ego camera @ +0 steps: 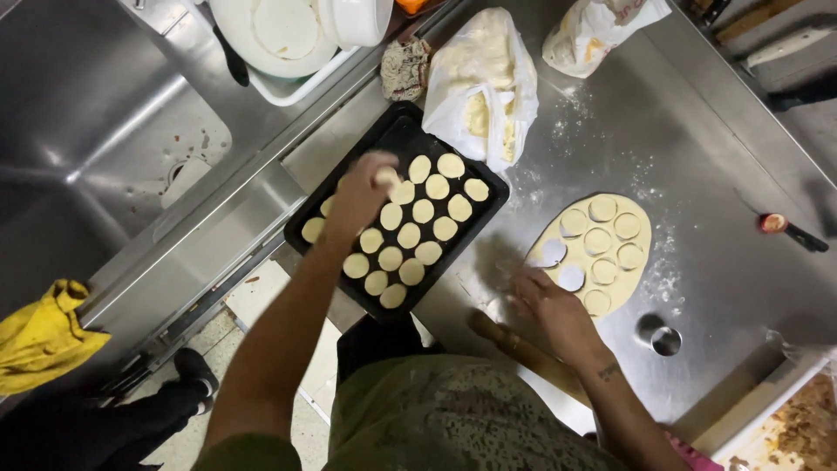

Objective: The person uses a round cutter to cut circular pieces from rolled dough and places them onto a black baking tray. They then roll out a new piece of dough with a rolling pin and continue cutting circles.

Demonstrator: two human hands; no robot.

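Two hands are seen from above over a steel table (697,131). The left hand (357,196) is held over a black baking tray (397,135), and its fingers are closed on a small round of dough (386,176) at about twelve o'clock from the knuckles. The tray lies at a slant near the middle of the view and is filled with rows of dough rounds (410,235), which lie side by side, some touching. The right hand (554,305) is laid on the table at about four o'clock from the tray, with its fingers spread flat; nothing is gripped in it. Its fingertips rest just beside the lower left edge of a rolled dough sheet (602,249), at about two o'clock from the hand. Circles are cut into that sheet, and two holes show the bare steel. A wooden rolling pin (514,349) lies under the right wrist. A round metal cutter (665,340) stands at three o'clock from the right hand. A white bag of dough (479,83) lies at one o'clock from the tray. A sink (96,113) is seen at nine o'clock, with a yellow cloth (44,336) at its lower edge.
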